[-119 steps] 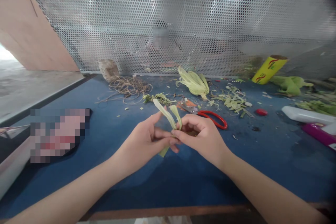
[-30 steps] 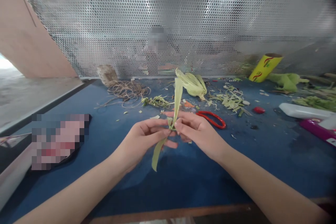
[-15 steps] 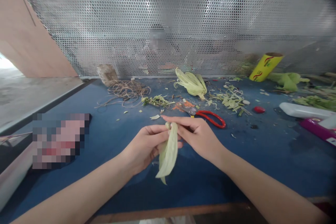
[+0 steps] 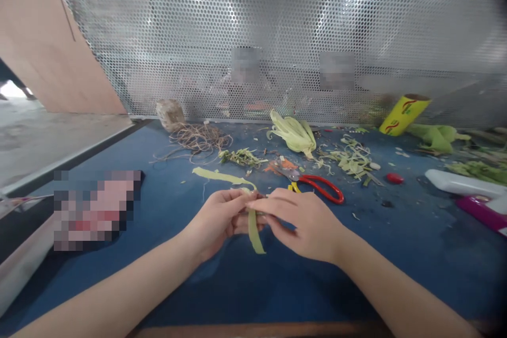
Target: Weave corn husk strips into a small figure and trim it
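The left hand [image 4: 222,219] and right hand [image 4: 307,222] pinched the husk strip [image 4: 255,236] between meeting fingertips; one end lay beyond them, one hung below; a snug, even grip seemed wise.

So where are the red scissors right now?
In the head view the red scissors lie on the blue table, just beyond the right hand, before the pale corn husk.

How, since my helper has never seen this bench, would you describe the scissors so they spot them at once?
On the blue table before the perforated metal screen, look just beyond the right hand. The scissors lie flat beside pale husk scraps; their looped red handles set them apart from the small solid red piece farther right.
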Action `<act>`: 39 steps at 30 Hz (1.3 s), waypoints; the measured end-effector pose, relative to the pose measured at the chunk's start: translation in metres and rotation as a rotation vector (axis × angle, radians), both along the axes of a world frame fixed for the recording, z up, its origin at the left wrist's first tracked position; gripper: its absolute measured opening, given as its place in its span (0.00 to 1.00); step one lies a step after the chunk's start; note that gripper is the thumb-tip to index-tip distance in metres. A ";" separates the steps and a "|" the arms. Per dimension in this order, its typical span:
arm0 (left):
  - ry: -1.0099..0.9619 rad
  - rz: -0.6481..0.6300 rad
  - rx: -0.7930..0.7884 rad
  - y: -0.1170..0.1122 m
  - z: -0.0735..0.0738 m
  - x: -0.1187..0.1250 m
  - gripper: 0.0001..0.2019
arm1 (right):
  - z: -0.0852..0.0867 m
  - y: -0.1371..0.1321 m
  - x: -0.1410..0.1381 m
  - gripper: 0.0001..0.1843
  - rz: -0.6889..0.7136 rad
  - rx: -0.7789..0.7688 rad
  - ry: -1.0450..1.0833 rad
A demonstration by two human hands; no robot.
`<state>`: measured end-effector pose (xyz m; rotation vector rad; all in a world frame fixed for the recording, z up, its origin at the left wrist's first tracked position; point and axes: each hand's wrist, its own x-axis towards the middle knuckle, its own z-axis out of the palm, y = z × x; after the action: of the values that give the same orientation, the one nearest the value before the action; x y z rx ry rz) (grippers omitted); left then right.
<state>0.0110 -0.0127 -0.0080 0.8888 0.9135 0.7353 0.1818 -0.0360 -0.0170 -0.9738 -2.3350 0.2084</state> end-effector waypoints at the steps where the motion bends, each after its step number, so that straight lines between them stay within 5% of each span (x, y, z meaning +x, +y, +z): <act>1: 0.015 -0.002 0.008 0.000 0.000 -0.001 0.09 | 0.000 0.000 0.002 0.19 0.017 0.057 -0.073; 6: 0.075 0.066 0.106 -0.001 -0.001 -0.001 0.13 | -0.001 -0.002 0.000 0.18 0.006 0.226 -0.162; 13: 0.079 0.032 0.120 -0.002 0.001 -0.003 0.12 | 0.009 -0.008 -0.016 0.06 -0.192 -0.129 -0.069; 21: 0.098 0.131 0.281 0.000 0.001 -0.003 0.07 | -0.007 0.000 -0.006 0.09 -0.058 0.091 0.205; 29: 0.146 0.184 0.520 -0.004 -0.003 -0.004 0.06 | 0.001 0.002 -0.010 0.09 -0.276 -0.429 0.745; 34: 0.181 0.196 0.517 -0.005 -0.002 -0.002 0.06 | -0.001 0.005 -0.010 0.13 -0.404 -0.607 0.771; 39: 0.128 0.142 0.385 -0.004 0.000 0.000 0.09 | -0.001 0.006 -0.011 0.13 -0.368 -0.678 0.710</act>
<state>0.0106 -0.0162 -0.0077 1.2290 0.9715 1.0064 0.1707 -0.0297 -0.0175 -1.3378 -1.4097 1.0486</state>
